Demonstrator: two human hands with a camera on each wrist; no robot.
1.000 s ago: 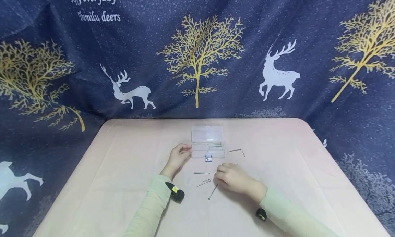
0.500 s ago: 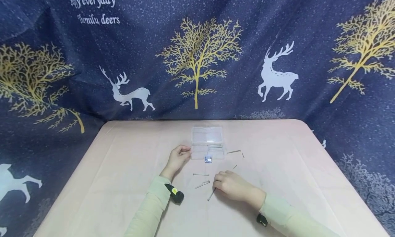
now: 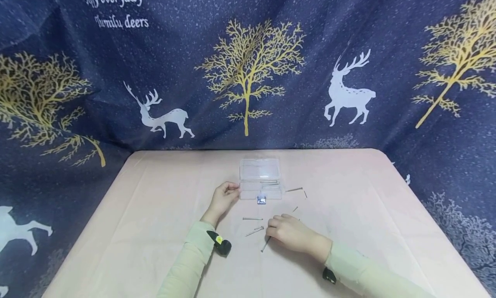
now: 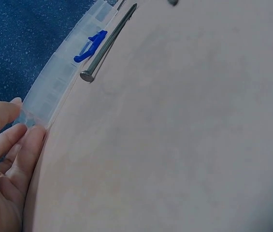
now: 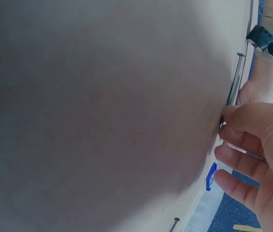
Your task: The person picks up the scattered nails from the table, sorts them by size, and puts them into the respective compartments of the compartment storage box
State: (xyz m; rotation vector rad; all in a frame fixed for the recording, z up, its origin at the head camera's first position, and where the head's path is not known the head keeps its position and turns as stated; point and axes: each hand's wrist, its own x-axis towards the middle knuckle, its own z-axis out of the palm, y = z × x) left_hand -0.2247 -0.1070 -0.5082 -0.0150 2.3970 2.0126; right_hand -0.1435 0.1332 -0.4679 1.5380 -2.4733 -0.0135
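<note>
My left hand [image 3: 224,199] holds the left end of a clear plastic box [image 3: 249,186], thumb on one side and fingers on the other at its corner in the left wrist view. The box lies with its lid [image 3: 259,169] raised back, and a blue clasp [image 3: 261,200] hangs at its front. A few nails [image 3: 269,184] lie inside. Nearer me, my right hand [image 3: 288,231] pinches a long nail [image 5: 235,79] between thumb and forefinger; its head end sticks out toward me, and the fingers hide its middle.
Loose nails lie on the pink tablecloth [image 3: 155,237]: one crosswise nail [image 3: 252,219] before the box, slanted nails [image 3: 254,232] closer, another nail [image 3: 294,190] right of the box beside a short nail [image 3: 305,194]. A patterned blue cloth [image 3: 217,39] hangs behind the table.
My right hand has drawn slightly toward me along the long nail, uncovering a nail end just beyond the fingers. My left hand stays at the box.
</note>
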